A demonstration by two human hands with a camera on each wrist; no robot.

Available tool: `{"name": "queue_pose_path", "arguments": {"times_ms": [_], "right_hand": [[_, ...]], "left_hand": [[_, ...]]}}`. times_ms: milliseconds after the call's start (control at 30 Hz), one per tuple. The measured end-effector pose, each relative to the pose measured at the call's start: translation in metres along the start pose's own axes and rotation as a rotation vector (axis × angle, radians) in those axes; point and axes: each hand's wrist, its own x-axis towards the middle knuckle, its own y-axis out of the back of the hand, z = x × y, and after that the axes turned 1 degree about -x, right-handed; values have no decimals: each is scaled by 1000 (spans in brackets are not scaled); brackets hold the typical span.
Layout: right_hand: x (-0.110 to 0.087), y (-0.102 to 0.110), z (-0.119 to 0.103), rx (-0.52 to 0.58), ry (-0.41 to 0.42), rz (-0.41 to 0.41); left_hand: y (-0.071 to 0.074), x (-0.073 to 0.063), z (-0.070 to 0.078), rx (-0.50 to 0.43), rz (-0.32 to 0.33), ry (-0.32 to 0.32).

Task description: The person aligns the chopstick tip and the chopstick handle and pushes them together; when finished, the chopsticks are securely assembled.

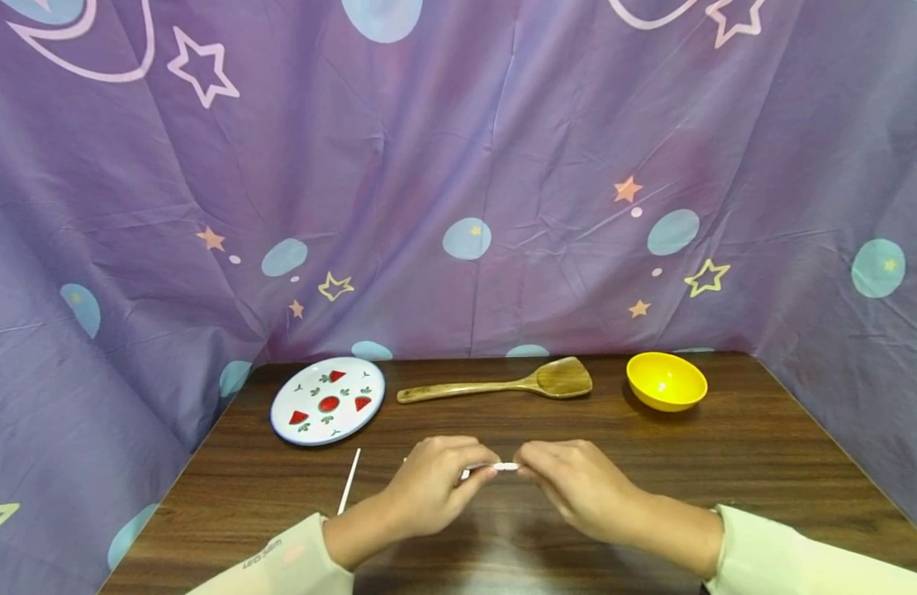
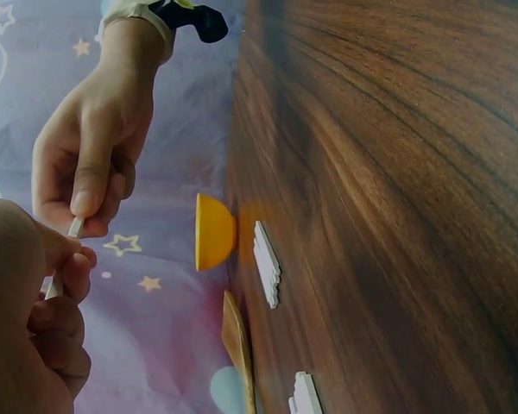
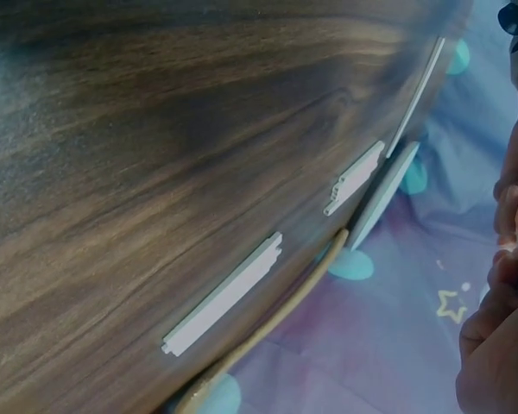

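Over the middle of the table, both hands pinch a thin white stick [image 1: 506,467] held level between them. My left hand [image 1: 436,487] has one end between thumb and fingertips, and my right hand [image 1: 585,492] grips the other end close by. The left wrist view shows the same stick [image 2: 75,228] bridging the short gap between the two sets of fingers. Below the hands lie two small groups of short white sticks, one group [image 3: 224,293] side by side and another group [image 3: 354,178] farther along. A long white stick [image 1: 349,481] lies left of the left hand.
A white plate with red fruit prints [image 1: 358,388] is at the back left. The wooden spatula [image 1: 496,387] lies across the back middle, and a yellow bowl [image 1: 667,382] stands at the back right. Purple patterned cloth [image 1: 399,165] hangs behind the wooden table [image 1: 771,463].
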Motion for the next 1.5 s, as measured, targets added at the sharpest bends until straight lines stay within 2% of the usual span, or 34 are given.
{"name": "queue_pose_path", "arguments": {"times_ms": [267,800,933,1100,1233,1400,1500], "right_hand": [[1,-3,-4,-2,-50,-12],[5,-9,-5,2,1,34],[6,-8,-4,27,-16,8],[8,-8,-3,63,-53,-21],[10,-6,0,107,-101,-27],[12,0,3,234,-253,-42],[15,3,6,281,-356,-32]], "left_hand": [[0,-1,3,4,-5,15],[0,-1,4,19,-3,32],[1,-3,4,26,-20,54],[3,-5,3,-6,-64,130],[5,-8,2,-112,-119,241],[7,-11,0,-279,-140,386],[7,-12,1,-427,-137,483]]}}
